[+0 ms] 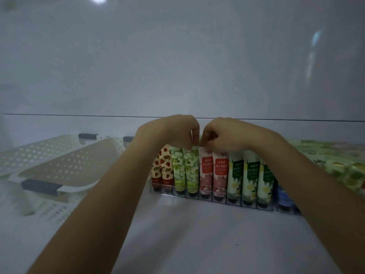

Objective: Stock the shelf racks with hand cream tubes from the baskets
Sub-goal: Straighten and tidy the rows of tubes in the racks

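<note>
**Both hands closed on one green tube above the rack**

The left hand point(177, 131) and the right hand point(223, 135) are held knuckle to knuckle, with the fingers of both curled downward. Between their fingertips a narrow strip of a green tube point(200, 141) is seen, and it is pinched from both sides. The rest of it is hidden behind the hands.

Just under the hands a wire rack point(217, 202) is placed on the white shelf point(197, 244). In it the tubes are stood upright, caps down, in one row: strawberry tubes point(162, 169) at the left, then grape tubes point(186, 169), pink tubes point(213, 171), white-and-green tubes point(249, 175) and a blue tube point(284, 196), partly covered by the right forearm. The held tube is above the border between the grape and the pink ones.

To the left, apart from the rack, two white perforated baskets point(65, 165) with grey handles are seen. At the right, behind the forearm, a blurred heap of tubes point(339, 163) is lying.
</note>
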### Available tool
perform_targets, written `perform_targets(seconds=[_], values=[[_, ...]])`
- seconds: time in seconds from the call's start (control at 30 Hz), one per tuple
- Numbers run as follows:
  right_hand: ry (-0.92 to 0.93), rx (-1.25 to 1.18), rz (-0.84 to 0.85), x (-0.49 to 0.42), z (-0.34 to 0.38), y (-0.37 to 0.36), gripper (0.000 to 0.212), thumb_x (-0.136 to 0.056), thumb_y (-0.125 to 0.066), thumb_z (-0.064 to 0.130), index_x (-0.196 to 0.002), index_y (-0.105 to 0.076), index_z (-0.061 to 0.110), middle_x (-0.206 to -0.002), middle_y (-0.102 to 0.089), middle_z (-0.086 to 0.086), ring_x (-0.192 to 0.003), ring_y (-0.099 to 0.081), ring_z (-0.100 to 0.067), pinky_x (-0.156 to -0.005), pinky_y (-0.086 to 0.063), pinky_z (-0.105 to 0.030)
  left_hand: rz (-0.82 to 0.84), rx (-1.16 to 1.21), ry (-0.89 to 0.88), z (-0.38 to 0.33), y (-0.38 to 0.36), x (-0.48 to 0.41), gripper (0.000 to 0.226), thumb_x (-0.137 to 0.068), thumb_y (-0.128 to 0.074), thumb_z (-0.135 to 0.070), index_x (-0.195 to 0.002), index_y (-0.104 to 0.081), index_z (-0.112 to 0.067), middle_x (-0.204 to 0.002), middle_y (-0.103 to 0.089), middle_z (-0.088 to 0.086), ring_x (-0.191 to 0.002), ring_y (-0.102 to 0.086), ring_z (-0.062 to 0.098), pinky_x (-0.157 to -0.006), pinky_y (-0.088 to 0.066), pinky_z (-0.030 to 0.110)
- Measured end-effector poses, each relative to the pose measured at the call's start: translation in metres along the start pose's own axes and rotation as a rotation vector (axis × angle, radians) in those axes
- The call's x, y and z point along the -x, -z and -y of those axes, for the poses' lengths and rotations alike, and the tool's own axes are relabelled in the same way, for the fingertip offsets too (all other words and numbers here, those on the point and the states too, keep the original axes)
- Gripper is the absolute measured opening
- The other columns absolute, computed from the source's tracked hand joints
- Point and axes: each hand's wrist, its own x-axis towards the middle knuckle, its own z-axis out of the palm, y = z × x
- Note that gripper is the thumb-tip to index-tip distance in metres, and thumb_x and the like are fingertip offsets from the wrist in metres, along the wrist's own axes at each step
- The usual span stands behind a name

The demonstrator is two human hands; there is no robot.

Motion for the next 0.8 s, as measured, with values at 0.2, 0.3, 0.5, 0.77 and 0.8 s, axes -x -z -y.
perform_targets(seconds=[0.2, 0.3, 0.5, 0.77, 0.8], values=[[-0.020, 0.001, -0.044, 0.012, -0.012, 0.022, 0.011, -0.084, -0.064, 0.020, -0.094, -0.063, 0.025, -0.086, -0.057, 0.014, -0.077, -0.053, -0.002, -0.061, -0.038, -0.017, -0.061, 0.079, -0.063, -0.006, 0.007, 0.005, 0.019, -0.088, -0.054, -0.010, -0.101, -0.064, -0.021, -0.094, -0.055, -0.007, -0.084, -0.051, 0.011, -0.073, -0.038, 0.023], [-0.027, 0.013, -0.005, 0.013, -0.013, 0.020, 0.010, -0.081, -0.066, 0.019, -0.087, -0.064, 0.027, -0.085, -0.062, 0.014, -0.072, -0.054, 0.000, -0.061, -0.038, -0.019, -0.022, 0.088, -0.113, -0.011, 0.006, 0.002, 0.017, -0.088, -0.057, -0.018, -0.102, -0.066, -0.020, -0.098, -0.062, -0.006, -0.088, -0.056, 0.013, -0.078, -0.045, 0.027], [-0.053, 0.037, 0.058, 0.008, -0.012, 0.015, 0.011, -0.081, -0.067, 0.016, -0.086, -0.067, 0.026, -0.077, -0.064, 0.011, -0.064, -0.053, -0.001, -0.060, -0.040, -0.019, 0.011, 0.067, -0.151, -0.015, 0.002, -0.005, 0.021, -0.087, -0.058, -0.017, -0.106, -0.067, -0.018, -0.105, -0.064, 0.001, -0.090, -0.057, 0.017, -0.076, -0.045, 0.026], [-0.001, -0.024, -0.165, 0.003, -0.024, 0.017, 0.009, -0.087, -0.061, 0.021, -0.087, -0.064, 0.030, -0.084, -0.058, 0.021, -0.075, -0.051, 0.007, -0.063, -0.036, -0.011, -0.042, 0.085, -0.094, -0.006, 0.005, -0.008, 0.018, -0.090, -0.052, -0.013, -0.102, -0.066, -0.018, -0.085, -0.056, -0.007, -0.086, -0.052, 0.013, -0.076, -0.041, 0.026], [0.006, -0.020, -0.182, 0.000, -0.024, 0.015, 0.009, -0.087, -0.061, 0.021, -0.089, -0.065, 0.029, -0.084, -0.058, 0.020, -0.074, -0.050, 0.008, -0.062, -0.035, -0.010, -0.040, 0.070, -0.079, -0.005, 0.004, -0.009, 0.018, -0.090, -0.053, -0.012, -0.102, -0.065, -0.018, -0.083, -0.055, -0.007, -0.085, -0.052, 0.014, -0.075, -0.042, 0.026]])
